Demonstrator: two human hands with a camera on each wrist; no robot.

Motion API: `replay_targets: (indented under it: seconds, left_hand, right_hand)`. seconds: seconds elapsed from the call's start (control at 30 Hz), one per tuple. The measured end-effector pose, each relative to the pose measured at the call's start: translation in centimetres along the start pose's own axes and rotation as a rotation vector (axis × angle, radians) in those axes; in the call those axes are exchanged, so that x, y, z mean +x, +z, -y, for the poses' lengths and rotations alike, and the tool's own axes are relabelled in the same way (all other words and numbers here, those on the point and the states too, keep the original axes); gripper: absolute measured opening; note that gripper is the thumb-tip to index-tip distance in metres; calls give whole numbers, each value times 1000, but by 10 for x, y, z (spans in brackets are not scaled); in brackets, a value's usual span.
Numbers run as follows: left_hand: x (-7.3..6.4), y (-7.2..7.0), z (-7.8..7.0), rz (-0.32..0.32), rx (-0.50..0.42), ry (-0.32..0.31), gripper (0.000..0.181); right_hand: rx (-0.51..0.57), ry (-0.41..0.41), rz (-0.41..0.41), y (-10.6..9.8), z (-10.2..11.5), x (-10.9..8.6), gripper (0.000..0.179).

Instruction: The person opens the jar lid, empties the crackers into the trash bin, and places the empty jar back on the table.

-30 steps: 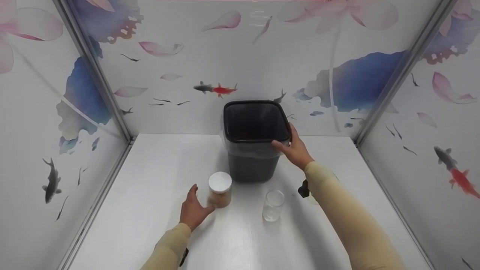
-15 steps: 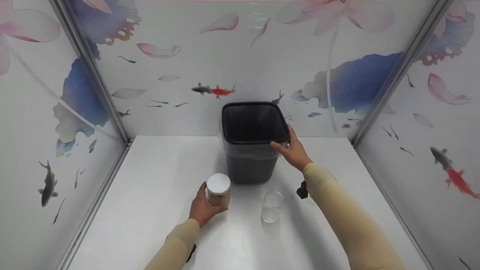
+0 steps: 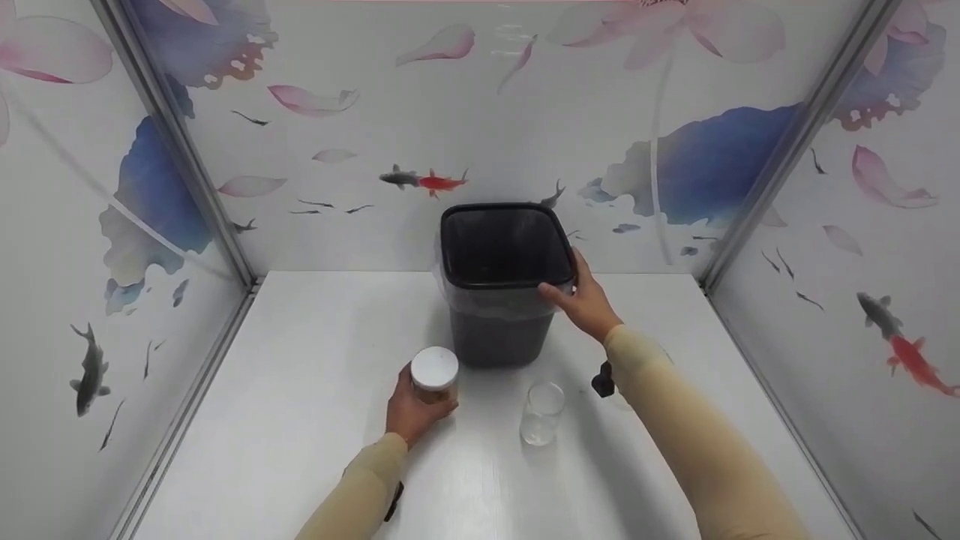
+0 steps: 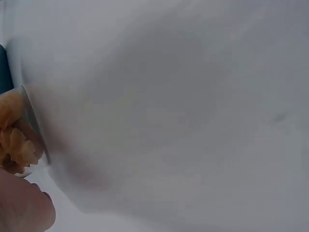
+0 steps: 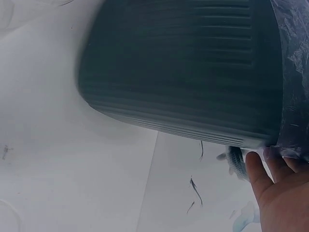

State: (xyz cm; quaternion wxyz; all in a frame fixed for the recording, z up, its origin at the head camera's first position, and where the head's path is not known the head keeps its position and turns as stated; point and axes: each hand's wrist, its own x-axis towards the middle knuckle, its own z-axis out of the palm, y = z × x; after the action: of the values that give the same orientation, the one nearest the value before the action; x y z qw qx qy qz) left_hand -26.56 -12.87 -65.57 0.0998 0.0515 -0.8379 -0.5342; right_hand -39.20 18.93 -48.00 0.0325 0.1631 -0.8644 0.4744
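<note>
clear cylindrical jar [image 3: 437,391] with a round white lid [image 3: 434,366] and light-brown pieces [image 4: 18,142] inside sits front-left of the dark, square-mouthed plastic bin [image 3: 499,339]; whether its base touches the white table [image 3: 480,487] i cannot tell. the left hand [image 3: 414,412] has its fingers curled around the jar, thumb across the near side. the right hand [image 3: 591,304] grips the bin's right side near the rim, over a translucent plastic liner [image 3: 495,302]. a clear, straight-sided drinking glass [image 3: 541,416] stands upright on the table, right of the jar and apart from it.

Passable at far left of white tabletop [image 3: 315,330]; tight between lidded jar [image 3: 434,367] and glass [image 3: 542,414]; blocked far centre by black bin [image 3: 499,335].
</note>
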Motion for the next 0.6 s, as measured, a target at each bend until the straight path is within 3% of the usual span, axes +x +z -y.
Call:
replay_targets:
  seconds: [0.27,0.6]
  left_hand:
    - [3,-4,-5,37,-51,-24,103]
    - [6,-4,-3,28,9,-36,96]
  right_hand:
    - [5,43,9,2,2,1,106]
    - [8,17,-3,2,1,0,104]
